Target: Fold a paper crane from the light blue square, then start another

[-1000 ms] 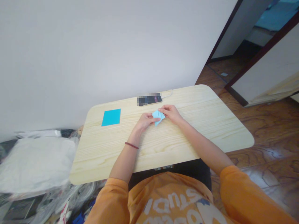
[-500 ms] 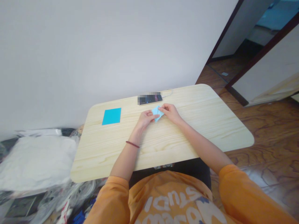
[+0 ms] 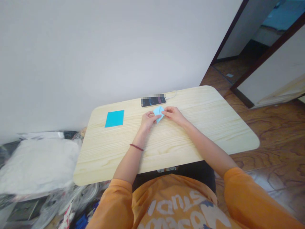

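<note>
A piece of folded light blue paper [image 3: 159, 113] lies on the wooden tabletop [image 3: 202, 133], near the middle of the far side. My left hand [image 3: 148, 121] pinches its left corner between fingers and thumb. My right hand [image 3: 174, 115] holds its right side with the fingertips. The paper's lower part is partly hidden by my fingers. To the left, a flat cyan paper square [image 3: 114, 118] lies on the table, out of reach of my fingertips. A red beaded bracelet [image 3: 136, 147] circles my left wrist.
A black phone [image 3: 153, 100], partly blurred, lies at the table's far edge with a thin cable trailing right. A white wall [image 3: 95, 47] backs the table. Soft white bundles and plastic bags [image 3: 38, 165] are heaped at left; a wooden floor [image 3: 274, 140] spreads right.
The folded paper has shifted slightly toward the far edge and turned a little between my hands. My left hand has moved forward with it, closer to the phone.
</note>
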`<state>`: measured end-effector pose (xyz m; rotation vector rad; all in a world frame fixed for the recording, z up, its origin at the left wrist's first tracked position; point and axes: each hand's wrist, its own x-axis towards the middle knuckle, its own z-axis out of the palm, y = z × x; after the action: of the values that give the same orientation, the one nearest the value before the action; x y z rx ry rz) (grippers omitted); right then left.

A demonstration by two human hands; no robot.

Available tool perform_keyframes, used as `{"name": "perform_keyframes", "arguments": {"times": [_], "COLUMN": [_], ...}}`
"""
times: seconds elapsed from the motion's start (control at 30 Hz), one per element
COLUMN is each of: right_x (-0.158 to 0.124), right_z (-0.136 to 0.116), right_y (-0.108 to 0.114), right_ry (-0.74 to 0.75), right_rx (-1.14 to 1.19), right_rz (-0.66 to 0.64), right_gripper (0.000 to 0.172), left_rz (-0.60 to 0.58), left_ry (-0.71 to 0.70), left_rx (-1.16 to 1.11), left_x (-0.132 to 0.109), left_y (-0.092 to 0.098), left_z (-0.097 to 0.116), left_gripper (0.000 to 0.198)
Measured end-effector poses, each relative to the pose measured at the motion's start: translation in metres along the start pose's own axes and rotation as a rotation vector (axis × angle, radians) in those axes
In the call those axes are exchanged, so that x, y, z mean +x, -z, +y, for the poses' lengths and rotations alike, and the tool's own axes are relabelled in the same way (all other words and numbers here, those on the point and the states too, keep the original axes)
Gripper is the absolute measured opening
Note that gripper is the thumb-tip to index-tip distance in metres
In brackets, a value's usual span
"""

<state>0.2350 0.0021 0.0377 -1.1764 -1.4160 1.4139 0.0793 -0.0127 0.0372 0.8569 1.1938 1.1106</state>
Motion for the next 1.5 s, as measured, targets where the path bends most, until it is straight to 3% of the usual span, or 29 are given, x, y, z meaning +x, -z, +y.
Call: {"name": "perform_keyframes", "arguments": {"times": [0.3, 0.6, 0.8, 1.1, 1.2, 1.33, 1.5], "right_x": [-0.001, 0.000, 0.001, 0.005, 0.008, 0.010, 0.010], "right_z": [0.000, 0.000, 0.000, 0.002, 0.002, 0.003, 0.005], "right_y": [0.000, 0.003, 0.004, 0.007, 0.010, 0.011, 0.002], "right_ry": [-0.022, -0.070, -0.055, -0.042, -0.025, -0.025, 0.006], "right_rx": [0.009, 0.073, 0.078, 0.113, 0.091, 0.109, 0.156], "right_rz": [-0.069, -0.086, -0.109, -0.069, -0.002, 0.075, 0.051], "right_gripper": [0.032, 0.027, 0.026, 0.029, 0.029, 0.030, 0.034], "left_rz": [-0.037, -0.214, -0.300, -0.358, -0.391, -0.296, -0.168], "left_ry": [0.014, 0.129, 0.117, 0.128, 0.137, 0.083, 0.028], "left_rx": [0.020, 0.130, 0.163, 0.230, 0.237, 0.162, 0.080], "left_x": [0.004, -0.001, -0.001, 0.000, -0.001, 0.000, 0.004], "left_y": [0.007, 0.012, 0.014, 0.015, 0.015, 0.014, 0.008], "left_z": [0.001, 0.012, 0.014, 0.015, 0.014, 0.009, 0.003], "left_gripper": [0.043, 0.041, 0.038, 0.037, 0.034, 0.035, 0.037]}}
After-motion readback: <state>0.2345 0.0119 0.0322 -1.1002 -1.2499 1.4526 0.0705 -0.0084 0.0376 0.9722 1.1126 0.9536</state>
